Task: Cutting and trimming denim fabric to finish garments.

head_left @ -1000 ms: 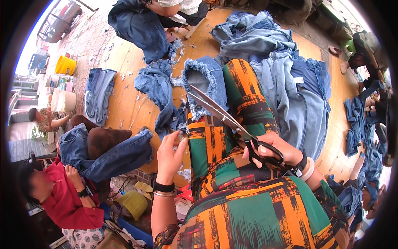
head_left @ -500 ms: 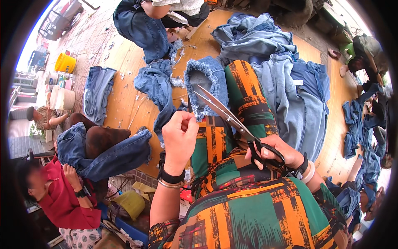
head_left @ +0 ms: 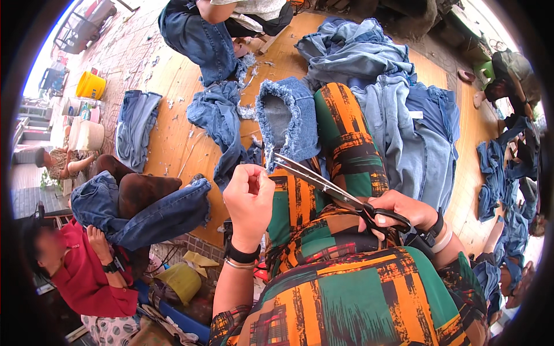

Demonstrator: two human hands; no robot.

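Observation:
My left hand [head_left: 249, 199] is closed in a pinch at the near corner of a frayed denim trouser leg [head_left: 306, 127]. The leg end is drawn over my left knee area, its fluffy pale hem forming an oval opening. In my right hand [head_left: 407, 209] is a pair of long scissors [head_left: 329, 187] with black handles. The scissor blades look slightly parted, their tips just right of the left fingertips, by the frayed corner. Whether a thread lies in the pinch is too small to make out.
Light-blue denim trousers [head_left: 398, 138] lie to my right, more jeans [head_left: 216, 118] to the left of the frayed leg. Folded jeans [head_left: 136, 124] rest farther left on the wooden board [head_left: 179, 135]. A person in a red top [head_left: 92, 277] sits at left; another person with denim sits ahead.
The scissors have swung lower, their tips coming down from the hem's opening to beside my left fingertips. My right hand moved slightly right, and my left hand slightly down.

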